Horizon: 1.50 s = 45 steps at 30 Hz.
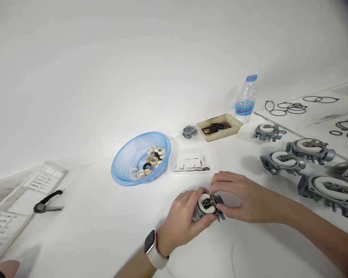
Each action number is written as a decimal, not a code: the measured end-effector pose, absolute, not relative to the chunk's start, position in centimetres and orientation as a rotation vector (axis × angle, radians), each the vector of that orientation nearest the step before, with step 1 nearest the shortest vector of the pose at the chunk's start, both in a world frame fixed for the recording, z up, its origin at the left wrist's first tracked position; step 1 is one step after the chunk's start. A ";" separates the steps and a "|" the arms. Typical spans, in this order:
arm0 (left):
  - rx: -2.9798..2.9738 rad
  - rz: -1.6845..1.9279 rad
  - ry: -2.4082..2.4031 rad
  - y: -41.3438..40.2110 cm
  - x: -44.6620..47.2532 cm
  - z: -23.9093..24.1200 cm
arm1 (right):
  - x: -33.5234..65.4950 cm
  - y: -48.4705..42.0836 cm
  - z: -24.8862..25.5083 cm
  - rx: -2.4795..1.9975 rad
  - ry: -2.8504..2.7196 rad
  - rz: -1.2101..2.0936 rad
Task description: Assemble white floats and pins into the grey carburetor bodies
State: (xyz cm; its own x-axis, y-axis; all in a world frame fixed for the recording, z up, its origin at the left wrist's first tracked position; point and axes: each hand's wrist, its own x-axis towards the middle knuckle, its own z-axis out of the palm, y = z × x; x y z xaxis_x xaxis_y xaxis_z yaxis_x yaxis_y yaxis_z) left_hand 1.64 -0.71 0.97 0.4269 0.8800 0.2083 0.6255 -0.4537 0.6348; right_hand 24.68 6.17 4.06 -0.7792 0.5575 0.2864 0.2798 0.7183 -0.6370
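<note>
On the white table, a grey metal carburetor (201, 211) lies with its open bowl side up, showing a white ring-shaped float (203, 200). My left hand (183, 218), with a watch on its wrist, grips the carburetor from the left, thumb along the near edge and fingers along the far side. From the right, my right hand (240, 195) has thumb and fingertips pinched together at the right side of the float. Whatever is between those fingertips is too small and covered to identify.
Behind my hands stand a blue basket (116, 170) of floats, a white tray (171, 164) of small pins and a beige tray (220, 136) of black rings. A water bottle (245, 104) is behind. Several carburetors (284, 162) and O-rings sit right; a black-handled tool (42, 206) lies left.
</note>
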 end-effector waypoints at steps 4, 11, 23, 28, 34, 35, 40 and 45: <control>2.218 0.724 1.272 -0.7 1.7 1.1 | 24.5 5.9 4.4 -0.668 -2.409 0.874; 2.215 0.735 1.243 -0.7 1.6 1.1 | 24.4 5.5 4.4 -0.676 -2.405 0.991; 2.195 0.718 1.237 -0.6 1.7 1.2 | 24.0 5.4 4.0 -0.703 -2.387 0.976; 2.199 0.708 1.240 -0.7 1.7 1.2 | 24.1 5.4 4.3 -0.671 -2.384 1.007; 2.205 0.676 1.240 -0.6 1.6 1.3 | 24.2 5.3 4.5 -0.634 -2.407 1.019; 2.206 0.673 1.242 -0.6 1.6 1.3 | 24.2 5.3 4.5 -0.632 -2.409 1.011; 2.205 0.674 1.254 -0.7 1.6 1.3 | 24.1 5.4 4.2 -0.621 -2.414 1.009; 2.201 0.671 1.239 -0.7 1.6 1.2 | 24.0 5.4 4.1 -0.624 -2.404 0.996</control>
